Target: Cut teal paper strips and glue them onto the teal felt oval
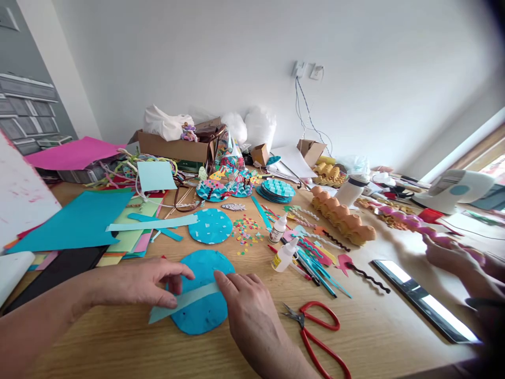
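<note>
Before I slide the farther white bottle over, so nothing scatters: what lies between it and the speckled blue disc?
In the head view, colourful confetti lies between, with a blue strip ending close to the bottle.

Craft workspace, indoor; home or studio, cannot tell. Wooden table [366, 334], lower half of frame, as workbench. Pale wall [197, 52] with socket [316, 71], upper centre. Coloured paper [74, 221], piled, left. Blue paper disc [199, 320], lower centre. Glue bottles [282, 258], two, centre. Paper confetti [247, 231], loose, centre. Red-handled snips [301, 319], lower right of centre. Egg-carton strip [344, 218], right of centre. Cardboard box [173, 150], middle left. Wooden window frame [482, 143], right edge.
</note>
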Motion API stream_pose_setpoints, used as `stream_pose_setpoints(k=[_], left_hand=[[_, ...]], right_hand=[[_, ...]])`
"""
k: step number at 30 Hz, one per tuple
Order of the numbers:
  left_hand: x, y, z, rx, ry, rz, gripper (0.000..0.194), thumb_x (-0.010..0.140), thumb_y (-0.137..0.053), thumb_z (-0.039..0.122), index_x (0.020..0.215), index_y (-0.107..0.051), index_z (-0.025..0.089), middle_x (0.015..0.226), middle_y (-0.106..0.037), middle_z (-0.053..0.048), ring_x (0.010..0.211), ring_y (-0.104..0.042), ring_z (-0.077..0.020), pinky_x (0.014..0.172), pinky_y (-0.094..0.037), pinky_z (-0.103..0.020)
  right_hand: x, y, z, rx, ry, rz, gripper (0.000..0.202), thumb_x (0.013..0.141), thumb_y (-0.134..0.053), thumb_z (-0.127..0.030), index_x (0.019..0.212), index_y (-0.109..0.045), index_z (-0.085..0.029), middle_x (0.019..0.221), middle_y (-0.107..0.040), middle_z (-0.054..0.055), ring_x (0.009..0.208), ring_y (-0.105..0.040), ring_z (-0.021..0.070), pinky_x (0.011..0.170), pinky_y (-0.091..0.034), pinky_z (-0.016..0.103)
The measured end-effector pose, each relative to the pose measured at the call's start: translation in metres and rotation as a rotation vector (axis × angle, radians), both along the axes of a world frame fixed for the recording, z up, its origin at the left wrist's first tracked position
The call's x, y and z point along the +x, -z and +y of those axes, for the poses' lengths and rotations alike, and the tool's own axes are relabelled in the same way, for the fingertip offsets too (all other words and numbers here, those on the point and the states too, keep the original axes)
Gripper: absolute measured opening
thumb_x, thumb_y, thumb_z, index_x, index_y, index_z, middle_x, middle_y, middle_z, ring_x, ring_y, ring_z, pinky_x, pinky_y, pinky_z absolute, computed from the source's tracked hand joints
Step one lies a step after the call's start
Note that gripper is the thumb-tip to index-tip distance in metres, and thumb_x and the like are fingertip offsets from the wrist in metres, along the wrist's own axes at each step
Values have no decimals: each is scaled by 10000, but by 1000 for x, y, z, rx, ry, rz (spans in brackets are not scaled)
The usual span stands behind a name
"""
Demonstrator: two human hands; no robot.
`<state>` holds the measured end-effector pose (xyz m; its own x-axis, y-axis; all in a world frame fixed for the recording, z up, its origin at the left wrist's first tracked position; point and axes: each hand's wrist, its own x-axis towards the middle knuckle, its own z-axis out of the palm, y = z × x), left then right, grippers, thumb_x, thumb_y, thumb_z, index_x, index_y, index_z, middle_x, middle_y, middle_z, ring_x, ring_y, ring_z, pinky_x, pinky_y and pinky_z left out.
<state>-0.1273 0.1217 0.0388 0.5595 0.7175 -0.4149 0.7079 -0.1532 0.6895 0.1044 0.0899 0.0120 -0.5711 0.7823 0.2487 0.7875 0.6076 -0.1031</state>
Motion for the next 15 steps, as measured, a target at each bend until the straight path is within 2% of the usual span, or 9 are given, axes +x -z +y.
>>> stream_pose_setpoints(k=[3,5,8,11,13,15], left_hand=[[15,0,-9,71,-16,-64,672,671,-658,350,1293,-405,342,1140,-581,8,1024,-530,-231,819,-402,-253],[25,5,-15,94,-49,-99,692,676,-649,330,1309,-370,323,1044,-614,12,915,-571,-209,714,-424,-231],[31,12,-21,183,-75,-76,492,769,-544,320,1246,-433,277,928,-631,4,808,-580,-195,649,-413,-233],[30,9,-24,294,-24,-2,261,852,-419,332,1060,-551,246,902,-631,-18,815,-576,-200,662,-401,-241],[26,3,-21,356,25,90,244,879,-358,328,960,-566,229,846,-630,-23,778,-580,-197,630,-390,-242],[18,-4,-12,443,19,215,224,881,-332,278,902,-547,219,793,-622,-13,736,-579,-187,612,-376,-242]], right_hand=[[-7,-5,-2,5,-20,33,302,800,-520,-100,1088,-540,-191,818,-656,16,707,-595,170,638,-366,288],[-11,-6,-4,15,-20,44,266,799,-531,-117,1053,-552,-192,797,-652,17,684,-586,171,640,-367,293],[-15,-7,-3,44,-10,46,276,791,-542,-118,1056,-550,-191,805,-653,24,690,-586,180,666,-375,305],[-16,-8,0,57,-3,30,274,797,-529,-115,1060,-548,-190,833,-660,36,707,-595,187,685,-385,318],[-17,-9,4,45,7,13,274,812,-509,-114,1074,-544,-190,858,-664,43,724,-602,188,688,-389,319],[-17,-10,7,23,34,-5,293,833,-484,-113,1113,-526,-187,886,-664,46,748,-610,189,682,-391,315]])
